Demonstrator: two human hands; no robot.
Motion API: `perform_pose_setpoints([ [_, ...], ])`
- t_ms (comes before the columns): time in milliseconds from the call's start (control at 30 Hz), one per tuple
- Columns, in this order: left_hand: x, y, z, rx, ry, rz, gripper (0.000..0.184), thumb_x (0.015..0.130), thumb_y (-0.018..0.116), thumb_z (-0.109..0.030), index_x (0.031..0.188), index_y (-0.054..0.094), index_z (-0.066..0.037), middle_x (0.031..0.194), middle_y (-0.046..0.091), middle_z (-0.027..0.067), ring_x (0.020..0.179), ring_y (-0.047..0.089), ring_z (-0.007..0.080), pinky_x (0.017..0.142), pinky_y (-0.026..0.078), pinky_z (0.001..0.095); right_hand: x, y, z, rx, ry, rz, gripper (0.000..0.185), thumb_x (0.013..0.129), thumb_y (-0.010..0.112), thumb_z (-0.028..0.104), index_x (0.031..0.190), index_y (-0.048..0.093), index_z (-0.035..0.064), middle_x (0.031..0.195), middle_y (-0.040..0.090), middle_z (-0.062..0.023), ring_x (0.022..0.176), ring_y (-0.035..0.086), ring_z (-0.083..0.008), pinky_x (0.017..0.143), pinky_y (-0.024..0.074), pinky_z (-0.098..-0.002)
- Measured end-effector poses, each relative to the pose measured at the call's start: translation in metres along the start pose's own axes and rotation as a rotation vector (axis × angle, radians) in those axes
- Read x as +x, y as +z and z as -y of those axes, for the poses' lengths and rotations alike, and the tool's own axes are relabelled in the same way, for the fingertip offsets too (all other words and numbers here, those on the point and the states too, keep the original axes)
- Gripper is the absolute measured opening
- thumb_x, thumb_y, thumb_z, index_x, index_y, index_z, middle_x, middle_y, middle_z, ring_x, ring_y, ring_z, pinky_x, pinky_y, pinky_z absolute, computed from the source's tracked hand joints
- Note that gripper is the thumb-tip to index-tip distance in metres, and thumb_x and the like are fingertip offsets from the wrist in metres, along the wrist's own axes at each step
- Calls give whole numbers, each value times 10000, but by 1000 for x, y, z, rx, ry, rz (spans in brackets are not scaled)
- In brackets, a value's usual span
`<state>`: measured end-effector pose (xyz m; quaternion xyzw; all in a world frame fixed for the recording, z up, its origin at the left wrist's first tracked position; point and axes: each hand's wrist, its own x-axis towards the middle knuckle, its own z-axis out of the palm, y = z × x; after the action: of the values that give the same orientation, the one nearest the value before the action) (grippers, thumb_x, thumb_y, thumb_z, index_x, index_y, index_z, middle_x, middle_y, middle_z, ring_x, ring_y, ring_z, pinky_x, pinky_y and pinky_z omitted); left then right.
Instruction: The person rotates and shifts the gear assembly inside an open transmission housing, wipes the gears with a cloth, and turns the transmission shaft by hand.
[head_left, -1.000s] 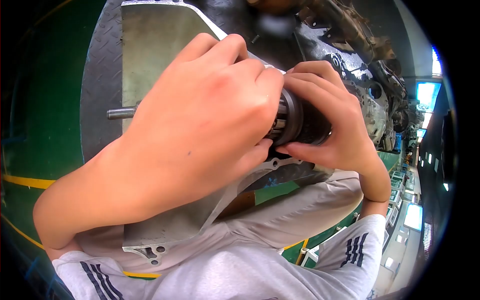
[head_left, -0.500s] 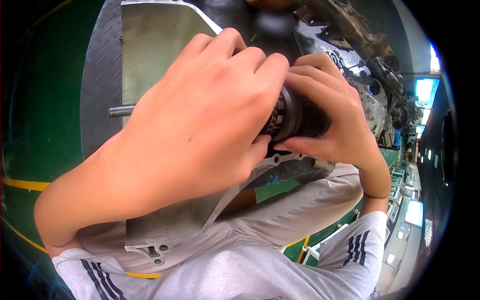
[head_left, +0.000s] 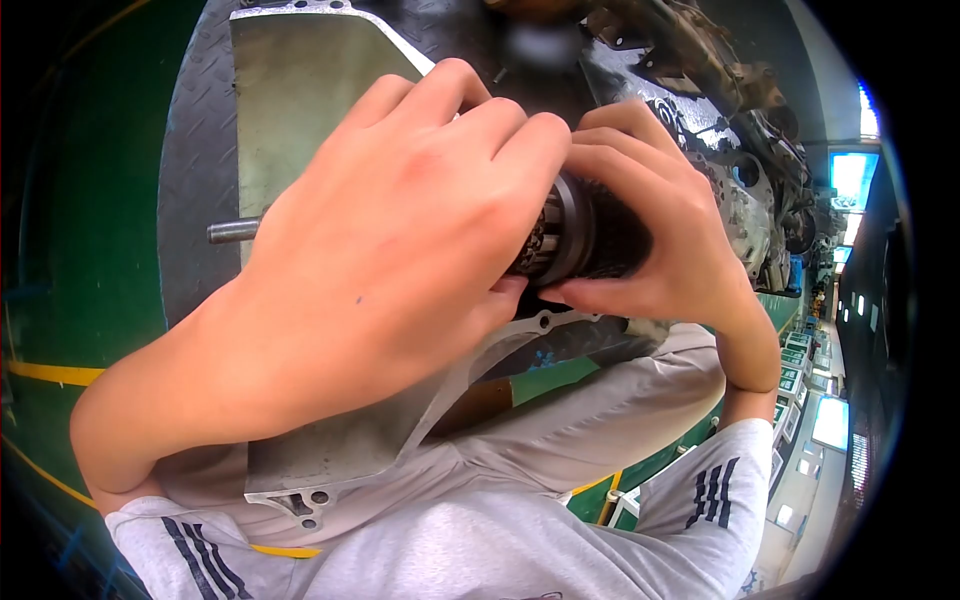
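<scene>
A dark round metal part (head_left: pixel 572 235) with a ridged, toothed band and a smooth ring sits between my hands. My left hand (head_left: pixel 410 220) is closed over its left side with curled fingers; the back of the hand hides most of the hold. From the other side my right hand (head_left: pixel 665 215) curves around the part, thumb below and fingers above. A thin steel shaft (head_left: pixel 232 231) sticks out to the left from behind my left hand. Under both hands lies a grey metal housing (head_left: pixel 320 110) with a flanged, bolt-holed edge.
The housing rests on a black tread-plate surface (head_left: pixel 200 170) above a green floor (head_left: pixel 80 200) with yellow lines. At the upper right stand rusty and grey machine parts (head_left: pixel 745 90). My legs in light trousers (head_left: pixel 600 400) are close below the housing.
The housing, shaft and round part have shifted slightly left. My left hand has moved a little left and down with them; both hands keep their hold.
</scene>
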<state>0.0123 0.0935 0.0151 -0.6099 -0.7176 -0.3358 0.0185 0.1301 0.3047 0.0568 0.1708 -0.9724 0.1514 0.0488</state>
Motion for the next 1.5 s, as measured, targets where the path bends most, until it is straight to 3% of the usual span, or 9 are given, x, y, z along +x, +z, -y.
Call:
perform_pose_setpoints([
  [500, 2, -2, -1, -19, -25, 7, 420, 690, 777, -129, 1074, 619, -66, 1009, 659, 84, 1003, 604, 318, 884, 493, 416, -7, 3, 2, -27, 36, -34, 727, 531, 892, 243, 1184, 698, -11, 1132, 701, -150, 1080, 616, -366, 933, 522, -445],
  [833, 3, -4, -1, -77, -52, -5, 393, 720, 775, -127, 1085, 646, -56, 1017, 666, 92, 983, 612, 308, 879, 498, 405, -16, 12, 21, -131, 46, -136, 753, 553, 898, 163, 1242, 679, -47, 1176, 691, -178, 1059, 596, -383, 902, 520, -462],
  [1000, 3, -5, -3, -118, -103, -9, 343, 754, 768, -125, 1064, 649, -40, 983, 664, 115, 966, 607, 301, 861, 501, 383, -22, 14, 25, -197, 32, -172, 760, 591, 914, 214, 1260, 673, -52, 1188, 689, -177, 1070, 595, -379, 914, 519, -462],
  [1200, 9, -8, -3, -223, -256, 69, 282, 810, 744, -153, 1037, 652, -13, 942, 675, 126, 935, 582, 266, 856, 489, 363, -17, 7, 15, -129, 93, -86, 793, 624, 924, 326, 1292, 645, 5, 1225, 671, -143, 1177, 578, -374, 1028, 449, -483],
  [1333, 11, -10, -6, -225, -358, 93, 276, 822, 745, -186, 1016, 667, -5, 918, 690, 127, 898, 588, 268, 860, 486, 360, -17, 11, 13, -54, 99, -45, 787, 645, 920, 325, 1313, 641, 15, 1237, 671, -155, 1207, 579, -372, 1054, 442, -484],
  [1500, 12, -8, 0, -302, -342, 88, 254, 838, 733, -179, 1007, 672, 1, 914, 702, 124, 893, 613, 251, 830, 491, 355, -19, 14, 13, -48, 109, -69, 788, 645, 925, 305, 1318, 641, 10, 1237, 671, -158, 1207, 580, -372, 1044, 456, -479],
])
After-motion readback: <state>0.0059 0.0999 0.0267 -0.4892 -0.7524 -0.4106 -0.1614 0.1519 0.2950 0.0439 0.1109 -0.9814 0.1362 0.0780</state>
